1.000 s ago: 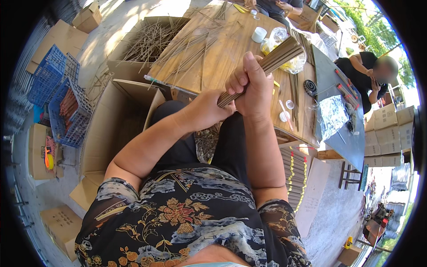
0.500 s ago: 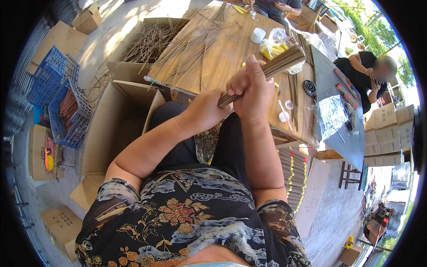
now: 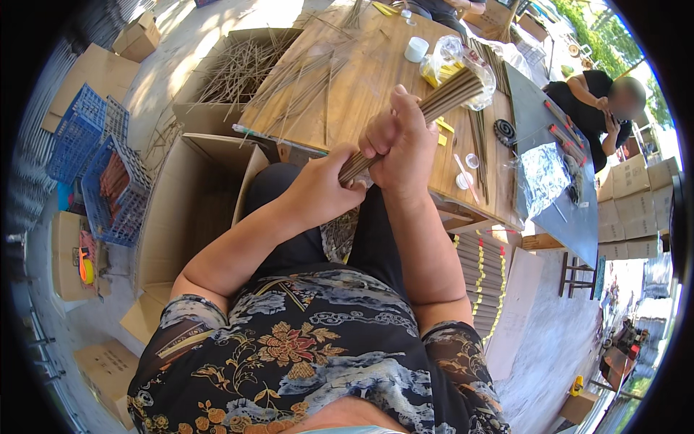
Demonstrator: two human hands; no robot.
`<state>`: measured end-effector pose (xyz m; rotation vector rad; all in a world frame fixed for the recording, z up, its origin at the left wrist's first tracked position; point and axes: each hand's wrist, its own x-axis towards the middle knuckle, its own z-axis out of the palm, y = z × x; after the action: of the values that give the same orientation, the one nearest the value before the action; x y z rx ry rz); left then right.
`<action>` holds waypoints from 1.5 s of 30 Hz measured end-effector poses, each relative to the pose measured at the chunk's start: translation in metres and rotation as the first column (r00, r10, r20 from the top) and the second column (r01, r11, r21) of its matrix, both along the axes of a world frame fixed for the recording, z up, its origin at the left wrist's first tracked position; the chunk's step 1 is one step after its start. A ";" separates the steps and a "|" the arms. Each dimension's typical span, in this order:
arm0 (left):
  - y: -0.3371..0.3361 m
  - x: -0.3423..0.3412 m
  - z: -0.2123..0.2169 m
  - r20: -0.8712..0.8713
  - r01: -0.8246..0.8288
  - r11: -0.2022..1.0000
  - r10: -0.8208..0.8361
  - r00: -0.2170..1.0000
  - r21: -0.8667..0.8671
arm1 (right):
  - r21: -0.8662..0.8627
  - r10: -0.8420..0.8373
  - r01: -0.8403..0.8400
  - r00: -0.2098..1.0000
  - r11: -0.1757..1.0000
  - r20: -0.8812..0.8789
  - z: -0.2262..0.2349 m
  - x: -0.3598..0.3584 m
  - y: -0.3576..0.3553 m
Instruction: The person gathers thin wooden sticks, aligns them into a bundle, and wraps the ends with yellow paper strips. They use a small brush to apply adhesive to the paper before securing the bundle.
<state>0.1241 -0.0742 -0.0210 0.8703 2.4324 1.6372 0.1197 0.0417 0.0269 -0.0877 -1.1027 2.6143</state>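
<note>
A bundle of thin brown incense sticks (image 3: pixel 454 94) slants up to the right above the near edge of the table. My right hand (image 3: pixel 401 148) is wrapped round its middle, with the thumb pointing up. At its lower left end, my left hand (image 3: pixel 322 181) closes on the sticks with thumb and fingers. The far ends fan out slightly beyond my right fist. Below the hands, my lap and the table edge are partly covered by my forearms.
Loose sticks lie on the wooden table (image 3: pixel 376 54), near a white tub (image 3: pixel 416 49) and a plastic bag (image 3: pixel 444 58). An open carton (image 3: pixel 163 210) stands at left, blue crates (image 3: pixel 119 192) beyond. Banded bundles (image 3: pixel 481 278) sit below right. Another person (image 3: pixel 593 101) works at the grey table (image 3: pixel 531 108).
Both hands have shifted slightly left with the bundle, and the left hand's thumb and fingers now show more clearly round its lower end. The view has tilted a little.
</note>
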 end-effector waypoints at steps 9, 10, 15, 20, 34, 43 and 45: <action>-0.026 -0.003 -0.002 0.536 0.215 0.886 -0.426 0.729 0.411 | -0.002 0.131 -0.132 0.989 0.991 0.064 -0.003 -0.003 -0.007; -0.026 -0.002 -0.004 0.535 0.196 0.877 -0.430 0.727 0.439 | -0.002 0.144 -0.145 0.988 0.989 0.058 -0.003 -0.002 -0.008; -0.029 0.001 0.005 0.644 0.156 0.853 -0.485 0.592 0.498 | -0.022 0.205 -0.204 0.979 0.979 0.024 -0.004 -0.001 -0.008; -0.034 0.000 -0.002 0.672 0.138 0.828 -0.528 0.520 0.544 | -0.060 0.238 -0.235 0.970 0.970 0.042 -0.008 -0.003 -0.007; -0.029 -0.014 -0.015 0.590 0.061 0.962 -0.213 0.779 0.266 | 0.041 0.140 -0.137 0.987 0.990 -0.080 -0.020 -0.054 0.036; -0.029 -0.037 -0.019 0.705 -0.079 0.950 -0.168 0.689 0.303 | 0.976 -0.641 -0.206 0.760 -0.076 0.111 -0.154 -0.095 0.158; -0.029 -0.039 -0.024 0.727 -0.089 0.944 -0.183 0.661 0.318 | 0.964 -0.645 -0.245 0.754 -0.107 0.120 -0.159 -0.096 0.155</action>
<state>0.0850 -0.1036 -0.0452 0.1646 1.5664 1.8998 0.0237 0.1968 -0.1325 -0.7288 -2.6724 0.6541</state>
